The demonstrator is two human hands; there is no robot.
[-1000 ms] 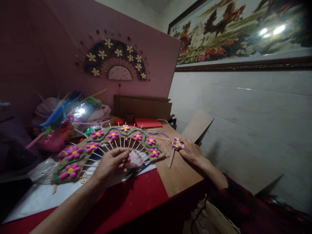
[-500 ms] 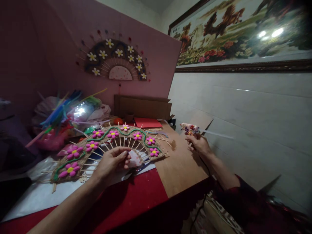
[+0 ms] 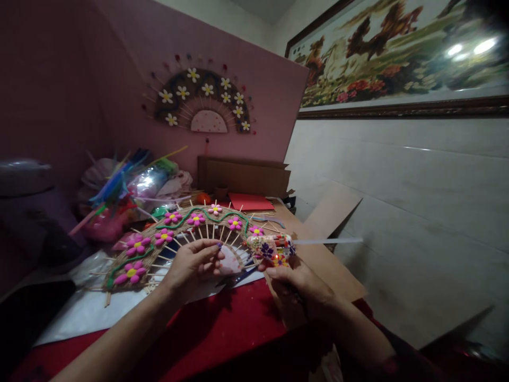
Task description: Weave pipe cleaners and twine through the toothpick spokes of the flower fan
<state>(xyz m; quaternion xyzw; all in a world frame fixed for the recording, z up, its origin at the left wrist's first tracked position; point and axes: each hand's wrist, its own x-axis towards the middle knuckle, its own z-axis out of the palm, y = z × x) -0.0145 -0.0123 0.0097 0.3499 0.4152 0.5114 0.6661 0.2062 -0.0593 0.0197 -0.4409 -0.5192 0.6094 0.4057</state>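
Note:
A fan-shaped piece of sticks and twine point(image 3: 153, 233), with pink flowers and a wavy green line, lies on white sheeting point(image 3: 95, 314). Over its inner edge, my left hand point(image 3: 196, 265) pinches a small purple bead point(image 3: 219, 245) between thumb and fingertips. My right hand point(image 3: 298, 281) is wrapped round a glue gun point(image 3: 272, 249) covered in flower-patterned material. A translucent glue stick point(image 3: 330, 241) juts from its back. The gun's tip points left, above the fan's right end and near my left hand.
Bags and coloured strips point(image 3: 135, 185) are heaped behind the fan at left. A red sheet point(image 3: 250, 201) and cardboard point(image 3: 242, 175) lie farther back. A second fan point(image 3: 202, 101) with white flowers hangs on the pink board. Red cloth point(image 3: 234, 313) covers the near edge.
My right hand has brought the glue gun left and closer, over the fan's right end. My left hand keeps its pinch. The whole view has shifted slightly.

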